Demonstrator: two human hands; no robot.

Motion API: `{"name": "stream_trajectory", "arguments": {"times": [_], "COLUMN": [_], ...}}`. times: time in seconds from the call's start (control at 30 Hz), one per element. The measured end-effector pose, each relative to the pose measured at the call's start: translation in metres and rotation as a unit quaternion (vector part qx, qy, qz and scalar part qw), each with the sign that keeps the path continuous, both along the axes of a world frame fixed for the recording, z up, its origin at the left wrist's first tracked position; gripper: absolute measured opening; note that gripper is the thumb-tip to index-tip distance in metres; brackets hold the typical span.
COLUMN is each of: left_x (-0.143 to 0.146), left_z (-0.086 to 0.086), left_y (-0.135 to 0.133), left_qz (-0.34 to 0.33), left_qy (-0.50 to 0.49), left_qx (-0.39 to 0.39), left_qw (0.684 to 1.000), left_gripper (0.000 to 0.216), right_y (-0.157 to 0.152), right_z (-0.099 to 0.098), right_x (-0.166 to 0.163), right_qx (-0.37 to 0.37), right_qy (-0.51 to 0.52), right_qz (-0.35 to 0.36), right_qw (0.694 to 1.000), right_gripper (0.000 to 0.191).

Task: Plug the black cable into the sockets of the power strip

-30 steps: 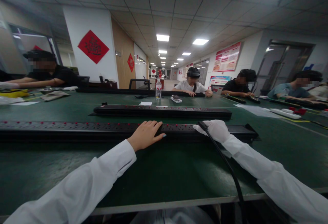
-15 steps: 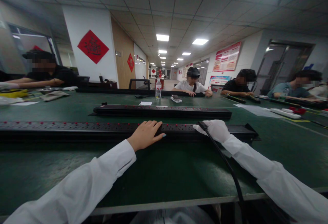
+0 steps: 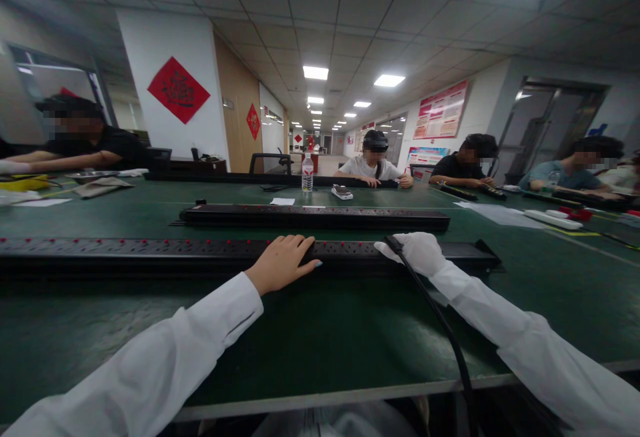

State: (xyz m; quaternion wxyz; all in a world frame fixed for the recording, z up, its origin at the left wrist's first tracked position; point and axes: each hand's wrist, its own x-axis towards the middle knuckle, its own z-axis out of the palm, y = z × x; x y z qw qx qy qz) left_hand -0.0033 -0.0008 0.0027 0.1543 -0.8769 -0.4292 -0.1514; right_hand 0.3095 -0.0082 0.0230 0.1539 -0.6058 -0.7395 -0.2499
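Right grip (image 3: 419,254) holds the black cable (image 3: 450,337), unchanged from before.

Scene viewed from wearer's head, above near edge of green table (image 3: 320,350); lens faced forward, tipped slightly down. Left hand (image 3: 281,265) and right hand (image 3: 419,254) framed close, below mid-picture; ceiling (image 3: 320,0) taken in above, co-worker (image 3: 364,166) seen farther off across table.
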Motion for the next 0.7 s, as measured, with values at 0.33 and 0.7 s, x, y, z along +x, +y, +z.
{"name": "stream_trajectory", "arguments": {"times": [0.33, 0.7], "left_x": [0.001, -0.001], "left_z": [0.001, -0.002], "left_y": [-0.001, 0.002], "left_qz": [0.001, -0.002], "left_qy": [0.009, 0.006], "left_qx": [0.012, 0.012], "left_qw": [1.000, 1.000], "left_gripper": [0.058, 0.060], "right_y": [0.001, 0.005], "right_z": [0.007, 0.008], "right_x": [-0.011, -0.014], "right_qx": [-0.018, -0.046], "right_qy": [-0.020, 0.008], "right_qz": [-0.034, 0.017], "right_qw": [0.999, 0.999], "right_gripper": [0.064, 0.059]}}
